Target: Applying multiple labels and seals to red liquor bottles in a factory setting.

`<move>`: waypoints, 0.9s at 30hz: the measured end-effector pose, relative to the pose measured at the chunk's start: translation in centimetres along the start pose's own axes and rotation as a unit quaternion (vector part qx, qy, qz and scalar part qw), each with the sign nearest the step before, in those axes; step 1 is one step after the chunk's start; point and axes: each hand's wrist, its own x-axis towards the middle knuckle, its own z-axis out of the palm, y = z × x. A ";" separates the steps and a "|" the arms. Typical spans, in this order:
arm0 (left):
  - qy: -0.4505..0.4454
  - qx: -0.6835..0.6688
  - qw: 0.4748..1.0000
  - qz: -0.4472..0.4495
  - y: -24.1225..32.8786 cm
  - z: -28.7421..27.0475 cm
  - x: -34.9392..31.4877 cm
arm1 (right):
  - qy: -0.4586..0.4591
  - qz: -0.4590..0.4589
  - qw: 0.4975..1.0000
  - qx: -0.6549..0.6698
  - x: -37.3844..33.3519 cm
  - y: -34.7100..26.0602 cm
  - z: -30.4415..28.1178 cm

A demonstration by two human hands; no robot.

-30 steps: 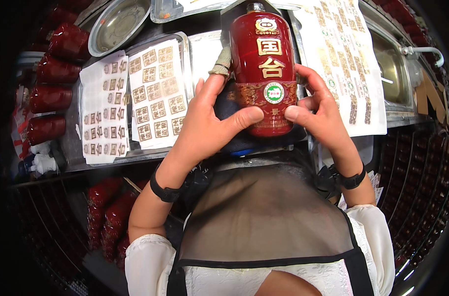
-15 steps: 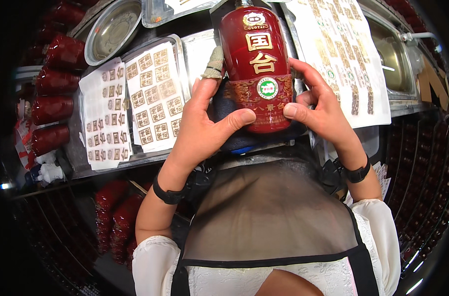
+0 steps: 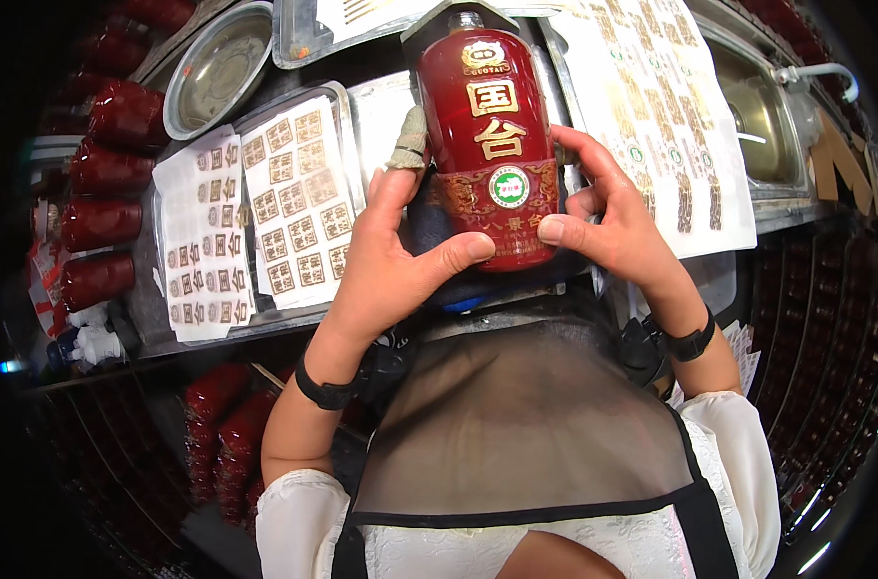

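A glossy dark red bottle (image 3: 482,87) with raised gold characters and a round green-and-white emblem lies on its back, neck pointing away from me, on a dark blue cloth (image 3: 429,220). My left hand (image 3: 386,261) cups its left side, thumb pressed near the base; a greyish cover wraps one fingertip. On the other side my right hand (image 3: 608,212) grips the bottle, its thumb at the lower right edge and its fingers along the flank. Both hands are closed about the bottle, and the parts of the fingers behind it are hidden.
Sheets of gold stickers (image 3: 299,193) lie on a metal tray (image 3: 350,116) at left; a larger sticker sheet (image 3: 651,106) lies at right. A metal bowl (image 3: 219,72) stands at far left, near several red bottles (image 3: 101,220). A metal basin (image 3: 767,116) is at far right.
The bottle sits slightly lower and further left in the picture, along with the surroundings. Both hands keep their hold at its lower sides.
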 end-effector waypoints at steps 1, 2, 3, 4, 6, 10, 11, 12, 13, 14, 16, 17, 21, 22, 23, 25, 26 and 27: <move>0.004 -0.002 1.000 0.005 0.0 0.0 0.0 | -0.003 -0.002 1.000 -0.002 0.0 -0.1 0.0; 0.008 -0.002 1.000 0.007 0.1 0.1 0.1 | -0.005 0.005 1.000 -0.003 0.0 -0.1 0.0; 0.007 -0.005 1.000 0.010 0.1 0.1 0.1 | 0.001 0.011 1.000 -0.006 -0.1 -0.1 0.1; 0.007 -0.009 1.000 0.013 0.3 0.2 0.2 | -0.008 0.010 1.000 -0.008 -0.2 -0.1 0.1; 0.006 0.003 1.000 0.014 0.7 0.1 0.3 | 0.003 0.000 1.000 0.001 -0.2 -0.1 -0.1; -0.031 -0.028 0.998 -0.056 1.8 -0.2 0.9 | 0.098 0.072 0.992 0.041 0.7 -0.3 -1.5; -0.014 -0.027 0.998 -0.053 2.0 0.1 1.0 | 0.137 0.071 0.981 0.121 1.2 -0.4 -1.9; -0.009 -0.029 0.998 -0.051 2.2 0.5 1.1 | 0.196 0.090 0.958 0.191 1.8 -0.6 -2.3; 0.029 -0.028 0.998 -0.038 2.2 0.9 1.3 | 0.213 0.116 0.930 0.276 1.9 -0.9 -2.5; 0.049 -0.035 0.998 -0.033 2.3 1.2 1.4 | 0.197 0.126 0.920 0.314 2.2 -1.3 -2.7; 0.088 -0.049 0.995 -0.020 2.2 1.7 1.6 | 0.189 0.127 0.945 0.235 1.4 -2.2 -2.0; 0.086 -0.065 0.994 -0.004 2.1 1.7 1.7 | 0.160 0.075 0.968 0.179 0.9 -2.8 -1.4; 0.030 -0.034 0.998 -0.037 2.1 1.1 1.4 | 0.116 -0.133 0.982 -0.075 -0.7 -4.8 1.1; 0.018 -0.024 0.999 -0.033 2.2 0.9 1.4 | 0.086 -0.181 0.967 -0.159 -0.6 -5.3 1.5; 0.018 -0.029 0.999 -0.024 2.2 0.9 1.4 | 0.102 -0.236 0.946 -0.199 -0.2 -5.5 1.9; 0.017 -0.029 0.999 -0.023 2.2 0.8 1.3 | 0.121 -0.243 0.939 -0.210 0.5 -6.1 2.0; 0.018 -0.030 0.999 -0.024 2.2 0.9 1.3 | 0.135 -0.247 0.932 -0.229 0.8 -6.3 2.0; 0.014 -0.023 0.999 -0.029 2.2 0.9 1.3 | 0.128 -0.293 0.911 -0.260 0.9 -6.4 1.9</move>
